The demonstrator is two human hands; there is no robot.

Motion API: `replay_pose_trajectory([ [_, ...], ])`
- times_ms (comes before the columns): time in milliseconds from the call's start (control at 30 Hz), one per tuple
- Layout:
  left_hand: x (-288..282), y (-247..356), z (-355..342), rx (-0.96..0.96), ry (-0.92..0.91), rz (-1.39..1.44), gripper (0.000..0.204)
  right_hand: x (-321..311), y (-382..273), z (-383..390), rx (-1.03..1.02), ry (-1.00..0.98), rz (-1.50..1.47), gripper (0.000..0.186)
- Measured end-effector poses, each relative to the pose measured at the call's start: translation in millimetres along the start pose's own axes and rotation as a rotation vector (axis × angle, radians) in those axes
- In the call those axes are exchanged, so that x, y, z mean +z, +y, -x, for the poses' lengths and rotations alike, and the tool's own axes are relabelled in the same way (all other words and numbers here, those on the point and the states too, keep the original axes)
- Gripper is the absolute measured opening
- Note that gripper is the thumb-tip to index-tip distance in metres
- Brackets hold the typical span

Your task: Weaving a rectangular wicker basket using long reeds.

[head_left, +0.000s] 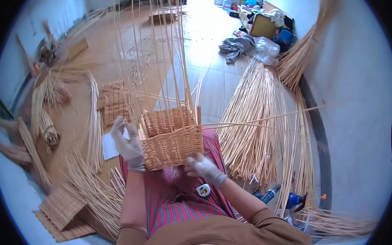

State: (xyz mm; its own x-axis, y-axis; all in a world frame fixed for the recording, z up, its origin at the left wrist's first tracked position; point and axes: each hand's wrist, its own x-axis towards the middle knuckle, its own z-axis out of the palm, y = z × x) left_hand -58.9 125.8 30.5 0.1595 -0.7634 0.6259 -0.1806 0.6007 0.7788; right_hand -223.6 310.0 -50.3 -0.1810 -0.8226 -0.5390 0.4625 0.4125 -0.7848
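A part-woven rectangular wicker basket (173, 150) rests over my lap, with long upright stakes rising from its walls. Several loose strands stick out past its right corner. My left hand (130, 149), in a pale glove, is at the basket's left edge; its fingers are raised and apart, and I see nothing held in them. At the lower right corner, my gloved right hand (202, 167) has its bare-looking fingertips curled against the woven wall. The basket's underside is hidden.
A large fan of wicker rods (252, 129) lies on the right, with a blue cordless drill (269, 193) and a blue spray bottle (295, 200) nearby. Woven panels (63, 206) lie at lower left, another woven piece (116, 99) beyond my left hand. A cluttered box (265, 27) stands far right.
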Motion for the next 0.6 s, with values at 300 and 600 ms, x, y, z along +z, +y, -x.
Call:
replay_pose_trajectory([
  [300,-23.0,-22.6,22.9,-0.731,-0.463,0.699,0.051,41.7,39.9,-5.2,-0.263,0.499,0.375,0.102],
  [600,46.7,104.7,71.0,-0.592,-0.691,0.814,0.039,-12.4,-20.2,-60.7,-0.471,0.427,0.306,0.097],
])
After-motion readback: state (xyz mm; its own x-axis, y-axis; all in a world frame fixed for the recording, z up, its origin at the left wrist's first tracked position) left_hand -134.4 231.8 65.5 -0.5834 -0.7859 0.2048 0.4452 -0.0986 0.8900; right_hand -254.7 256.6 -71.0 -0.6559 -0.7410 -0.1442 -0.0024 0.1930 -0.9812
